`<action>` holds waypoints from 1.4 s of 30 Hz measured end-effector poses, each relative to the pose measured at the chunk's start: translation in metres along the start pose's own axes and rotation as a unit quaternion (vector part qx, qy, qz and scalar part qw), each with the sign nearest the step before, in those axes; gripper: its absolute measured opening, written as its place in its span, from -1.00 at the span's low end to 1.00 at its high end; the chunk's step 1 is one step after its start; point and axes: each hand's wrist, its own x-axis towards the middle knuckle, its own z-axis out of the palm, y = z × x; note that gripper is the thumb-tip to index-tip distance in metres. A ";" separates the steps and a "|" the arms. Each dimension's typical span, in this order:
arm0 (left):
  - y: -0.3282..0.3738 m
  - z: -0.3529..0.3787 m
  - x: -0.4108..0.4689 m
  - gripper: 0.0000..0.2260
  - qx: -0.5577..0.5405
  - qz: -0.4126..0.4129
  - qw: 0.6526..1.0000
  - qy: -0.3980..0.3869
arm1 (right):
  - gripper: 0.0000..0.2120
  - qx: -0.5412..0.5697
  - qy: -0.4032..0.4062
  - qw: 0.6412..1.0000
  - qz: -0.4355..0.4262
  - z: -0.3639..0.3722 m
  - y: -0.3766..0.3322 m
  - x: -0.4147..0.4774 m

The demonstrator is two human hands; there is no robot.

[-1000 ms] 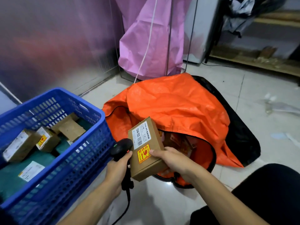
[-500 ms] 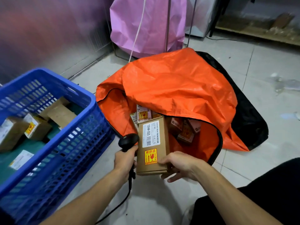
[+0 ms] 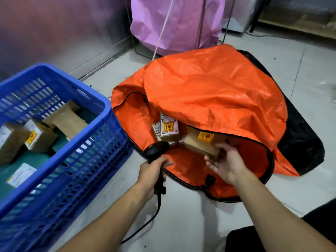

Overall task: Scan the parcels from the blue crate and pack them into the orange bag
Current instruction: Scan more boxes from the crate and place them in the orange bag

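From the head camera, a person's two bare arms reach out over a pale tiled floor (image 3: pixel 181 211).

The left hand (image 3: pixel 151 172) is wrapped tight around the handle of a black scanner (image 3: pixel 157 150). The scanner's round head sticks up above the fist. Its black cord (image 3: pixel 145 224) hangs down and runs off along the floor.

The right hand (image 3: pixel 225 164) is inside the mouth of the orange bag (image 3: pixel 209 88). Its fingers are spread wide and hold nothing. The hand is blurry.

A brown parcel (image 3: pixel 203 145) with a yellow sticker lies in the bag's mouth, right by the right hand's fingertips. It is hard to tell if they touch it. More small boxes (image 3: pixel 169 128) lie deeper in the bag, to the left of that parcel.

The blue crate (image 3: pixel 101 106) stands on the floor to the left of the bag. A few brown crate parcels (image 3: pixel 67 120) lie inside it on a green bottom.

A pink sack (image 3: pixel 178 24) stands behind the orange bag.
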 end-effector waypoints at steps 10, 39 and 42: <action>0.056 0.000 0.006 -0.76 -0.018 0.068 0.998 -0.008 | -0.91 0.052 -0.042 0.998 -0.012 0.050 -0.013 -0.006; 0.183 -0.292 -0.230 -0.94 -0.003 0.289 0.937 0.195 | -0.83 -0.454 -0.234 0.845 -0.156 0.235 0.074 -0.155; 0.182 -0.330 -0.235 -0.93 -0.005 0.285 0.924 0.255 | -0.84 -0.486 -0.257 0.815 -0.184 0.261 0.093 -0.160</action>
